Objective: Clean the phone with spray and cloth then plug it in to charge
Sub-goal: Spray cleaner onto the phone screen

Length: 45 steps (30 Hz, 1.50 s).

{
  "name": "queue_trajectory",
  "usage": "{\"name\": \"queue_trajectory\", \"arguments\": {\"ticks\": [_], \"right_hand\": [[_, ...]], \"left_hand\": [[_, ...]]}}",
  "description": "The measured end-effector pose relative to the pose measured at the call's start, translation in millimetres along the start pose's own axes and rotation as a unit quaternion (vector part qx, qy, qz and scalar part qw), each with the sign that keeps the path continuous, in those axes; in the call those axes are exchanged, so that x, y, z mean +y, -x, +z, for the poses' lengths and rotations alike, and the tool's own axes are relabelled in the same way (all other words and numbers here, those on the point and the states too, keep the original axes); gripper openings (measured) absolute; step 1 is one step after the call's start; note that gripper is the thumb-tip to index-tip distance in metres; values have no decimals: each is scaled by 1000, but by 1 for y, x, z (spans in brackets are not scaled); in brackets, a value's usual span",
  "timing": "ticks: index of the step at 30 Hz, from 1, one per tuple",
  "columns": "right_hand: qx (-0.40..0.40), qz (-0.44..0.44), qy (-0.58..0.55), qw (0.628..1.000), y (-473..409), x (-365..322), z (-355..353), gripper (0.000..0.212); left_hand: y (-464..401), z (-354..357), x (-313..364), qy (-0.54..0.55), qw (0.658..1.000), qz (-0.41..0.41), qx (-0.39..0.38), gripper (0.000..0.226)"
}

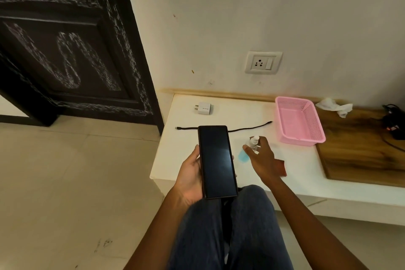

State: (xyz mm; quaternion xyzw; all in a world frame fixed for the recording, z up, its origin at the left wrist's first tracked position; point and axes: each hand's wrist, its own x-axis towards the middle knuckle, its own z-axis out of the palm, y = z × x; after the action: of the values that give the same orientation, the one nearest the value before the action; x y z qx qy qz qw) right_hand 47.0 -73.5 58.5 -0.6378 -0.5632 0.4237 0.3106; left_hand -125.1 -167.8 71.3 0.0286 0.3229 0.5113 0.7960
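I see a big black door (65, 50) far off past my left fingers. A white ledge (219, 112) sits under my hands, and a wooden board (361, 151) lies on it well to the right of my right fingers. A pink basket (315, 125) stands just past my right fingertips. A white wall socket (263, 62) is up on the wall beyond it.

My left hand (192, 177) holds the phone (217, 161), screen up and dark. My thumb curls on its left edge, and my fingertips peek out on its right edge. I can read no words on it.

My right hand (262, 160) is around the small spray bottle (252, 146), which has blue liquid and a white top. The fingers curl over it, but the blur hides how tight the hold is. A reddish cloth (282, 168) pokes out from under that hand.

A black cable (247, 127) lies on the ledge past both sets of fingers. A white charger plug (202, 108) lies beyond it; its small label is too tiny to read. A crumpled tissue (335, 105) lies behind the basket.
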Motion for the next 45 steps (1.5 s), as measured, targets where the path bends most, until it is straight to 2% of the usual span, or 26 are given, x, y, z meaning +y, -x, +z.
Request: {"name": "queue_trajectory", "arguments": {"ticks": [9, 18, 27, 31, 35, 38, 42, 45], "right_hand": [[-14, 18, 30, 999, -15, 24, 9, 46], [-27, 24, 37, 999, -18, 35, 13, 49], [-38, 9, 65, 997, -20, 45, 5, 61], [52, -8, 121, 991, -25, 57, -7, 50], [103, 47, 172, 979, -40, 75, -23, 35], [67, 100, 254, 960, -51, 89, -34, 42], [-9, 118, 318, 941, -59, 113, -43, 52], [10, 105, 334, 937, -63, 124, -44, 47]], "left_hand": [[-9, -10, 0, 3, 999, -18, -36, 66], [-10, -11, -2, -1, 999, -26, -30, 66], [-10, -7, -3, 4, 998, -27, -48, 66], [-9, -5, -3, 9, 998, -28, -64, 66], [-9, -5, -3, 6, 997, -27, -75, 66], [-11, -7, -4, 10, 997, -29, -77, 66], [-17, -7, -5, 18, 997, -34, -72, 66], [-21, -8, -6, 14, 998, -38, -56, 66]]}}
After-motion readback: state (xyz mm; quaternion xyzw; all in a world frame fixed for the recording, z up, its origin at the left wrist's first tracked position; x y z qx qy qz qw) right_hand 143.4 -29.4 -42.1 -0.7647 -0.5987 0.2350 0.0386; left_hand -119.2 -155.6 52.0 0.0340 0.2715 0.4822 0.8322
